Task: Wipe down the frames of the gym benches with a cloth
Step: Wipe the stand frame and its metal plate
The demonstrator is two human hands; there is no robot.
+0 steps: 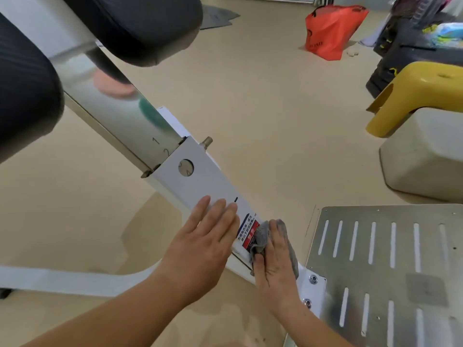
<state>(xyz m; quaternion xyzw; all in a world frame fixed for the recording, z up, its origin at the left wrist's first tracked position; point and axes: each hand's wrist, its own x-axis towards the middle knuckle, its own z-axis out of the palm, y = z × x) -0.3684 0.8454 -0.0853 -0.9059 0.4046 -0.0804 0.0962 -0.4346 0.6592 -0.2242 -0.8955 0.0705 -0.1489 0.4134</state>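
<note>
A white bench frame beam (200, 181) runs from upper left to lower right, with a shiny numbered inner bar (112, 113) sliding into it and a warning sticker (248, 230) near its lower end. My left hand (205, 244) lies flat with straight fingers on top of the white beam, just above the sticker. My right hand (275, 261) presses a grey cloth (263, 236) against the beam's right side, over part of the sticker. Two black pads (140, 26) of the bench hang above at the upper left.
A slotted metal footplate (390, 271) is bolted on at lower right. A white floor bar (62, 281) crosses the lower left. Further off stand a yellow stool (413, 93), a beige block (426, 156), an orange bag (333, 28) and dark clutter (406, 41) on the tan floor.
</note>
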